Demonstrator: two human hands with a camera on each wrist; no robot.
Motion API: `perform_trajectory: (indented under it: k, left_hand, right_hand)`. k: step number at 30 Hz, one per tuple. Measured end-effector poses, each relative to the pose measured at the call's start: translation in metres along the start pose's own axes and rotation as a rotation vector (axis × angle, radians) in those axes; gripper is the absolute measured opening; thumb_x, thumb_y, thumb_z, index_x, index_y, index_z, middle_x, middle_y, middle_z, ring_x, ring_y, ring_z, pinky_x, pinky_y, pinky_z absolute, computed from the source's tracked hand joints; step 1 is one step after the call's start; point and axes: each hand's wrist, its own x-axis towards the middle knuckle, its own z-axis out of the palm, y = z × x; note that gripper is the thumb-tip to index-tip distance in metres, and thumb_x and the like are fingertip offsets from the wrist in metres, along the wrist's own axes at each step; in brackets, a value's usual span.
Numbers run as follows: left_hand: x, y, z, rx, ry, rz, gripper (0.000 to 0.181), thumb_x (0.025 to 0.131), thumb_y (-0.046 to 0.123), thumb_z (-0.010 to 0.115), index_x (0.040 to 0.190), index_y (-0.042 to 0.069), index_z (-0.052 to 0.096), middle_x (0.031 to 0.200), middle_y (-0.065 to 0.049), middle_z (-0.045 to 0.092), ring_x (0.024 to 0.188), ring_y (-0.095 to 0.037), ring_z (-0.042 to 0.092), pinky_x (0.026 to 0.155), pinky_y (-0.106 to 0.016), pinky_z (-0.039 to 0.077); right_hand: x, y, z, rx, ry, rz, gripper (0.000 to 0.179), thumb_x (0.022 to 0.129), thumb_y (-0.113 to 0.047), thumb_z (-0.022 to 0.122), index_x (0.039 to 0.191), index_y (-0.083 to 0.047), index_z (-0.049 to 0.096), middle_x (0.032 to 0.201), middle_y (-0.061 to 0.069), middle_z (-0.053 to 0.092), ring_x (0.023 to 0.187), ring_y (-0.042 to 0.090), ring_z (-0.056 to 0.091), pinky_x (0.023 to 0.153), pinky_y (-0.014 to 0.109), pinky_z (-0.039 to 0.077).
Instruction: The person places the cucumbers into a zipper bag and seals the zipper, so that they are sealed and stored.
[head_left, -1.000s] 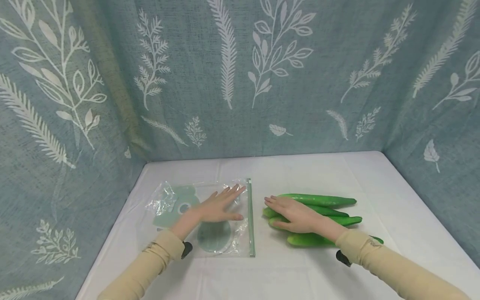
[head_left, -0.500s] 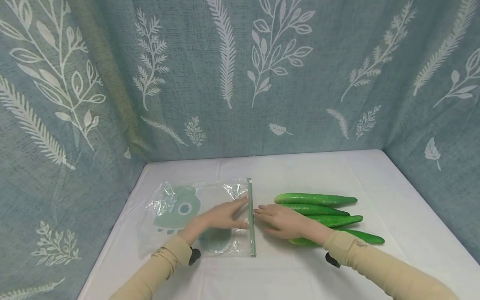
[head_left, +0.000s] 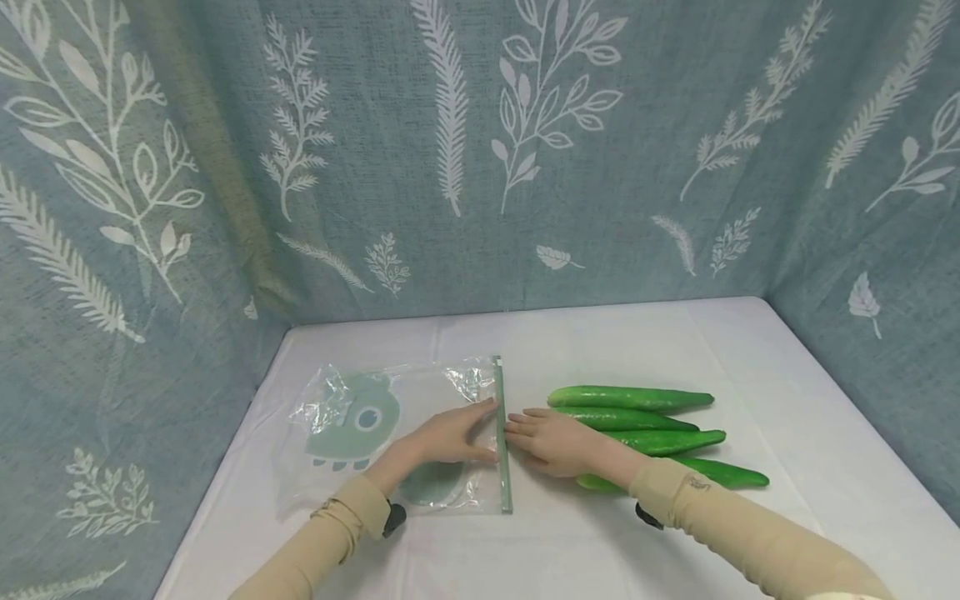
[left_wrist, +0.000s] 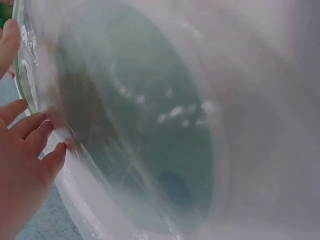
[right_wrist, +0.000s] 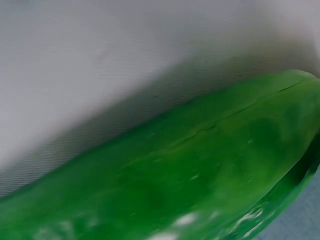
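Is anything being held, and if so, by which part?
Nothing is visibly held: the left hand lies over the bag, the right hand beside the bag's green strip.

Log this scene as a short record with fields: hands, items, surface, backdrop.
left hand: over the bag, fingertips at its green strip
right hand: fingers extended toward the strip; contact unclear
bag: clear plastic with green print
cucumbers: four, side by side, right of the bag
surface: white cloth
backdrop: blue-green leaf-patterned curtain

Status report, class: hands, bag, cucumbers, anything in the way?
Left hand and right hand either side of green strip. Bag lying flat; sealed or not, unclear. Head view: right hand partly hiding cucumbers.
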Motion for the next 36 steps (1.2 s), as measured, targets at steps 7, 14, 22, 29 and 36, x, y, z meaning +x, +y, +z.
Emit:
perform_trajectory:
  k: [7, 14, 22, 29, 36]
  left_hand:
    - [0.001, 0.001, 0.008, 0.042, 0.015, 0.018, 0.086, 0.079, 0.046, 0.072, 0.146, 0.008, 0.034, 0.153, -0.013, 0.032, 0.139, -0.033, 0.035, 0.113, -0.049, 0.031]
    - [0.003, 0.005, 0.007, 0.079, 0.072, 0.018, 0.084, 0.071, 0.045, 0.078, 0.139, 0.008, 0.047, 0.147, -0.013, 0.043, 0.133, -0.035, 0.043, 0.109, -0.049, 0.036]
    - [0.003, 0.004, 0.005, 0.068, 0.115, -0.007, 0.079, 0.065, 0.041, 0.082, 0.133, 0.01, 0.055, 0.139, -0.012, 0.052, 0.125, -0.034, 0.052, 0.106, -0.048, 0.04]
    - [0.006, 0.0, 0.004, 0.042, 0.124, 0.01, 0.072, 0.066, 0.039, 0.081, 0.128, 0.009, 0.059, 0.132, -0.009, 0.059, 0.123, -0.031, 0.055, 0.105, -0.047, 0.042]
    - [0.003, -0.005, -0.004, -0.04, 0.105, 0.055, 0.062, 0.07, 0.036, 0.08, 0.124, 0.008, 0.063, 0.128, -0.009, 0.062, 0.12, -0.03, 0.057, 0.103, -0.046, 0.044]
  right_hand:
    - [0.008, -0.006, 0.0, -0.045, -0.073, -0.021, 0.041, 0.098, -0.025, 0.046, 0.136, -0.009, 0.051, 0.142, 0.004, 0.05, 0.132, 0.019, 0.047, 0.113, 0.037, 0.034]
    - [0.016, -0.012, -0.008, 0.003, -0.135, 0.022, 0.037, 0.095, -0.018, 0.052, 0.132, -0.011, 0.056, 0.138, 0.004, 0.054, 0.13, 0.018, 0.049, 0.114, 0.036, 0.033]
    - [0.024, -0.016, -0.013, 0.032, -0.168, 0.055, 0.038, 0.092, -0.015, 0.056, 0.129, -0.013, 0.058, 0.137, 0.003, 0.056, 0.129, 0.017, 0.051, 0.114, 0.034, 0.033]
    - [0.025, -0.013, -0.011, 0.003, -0.21, 0.087, 0.044, 0.092, -0.019, 0.056, 0.136, -0.012, 0.052, 0.141, 0.003, 0.052, 0.13, 0.02, 0.049, 0.114, 0.032, 0.032]
    - [0.025, -0.015, -0.017, -0.032, -0.208, 0.1, 0.043, 0.091, -0.022, 0.059, 0.132, -0.014, 0.055, 0.136, 0.001, 0.056, 0.118, 0.019, 0.058, 0.099, 0.029, 0.048]
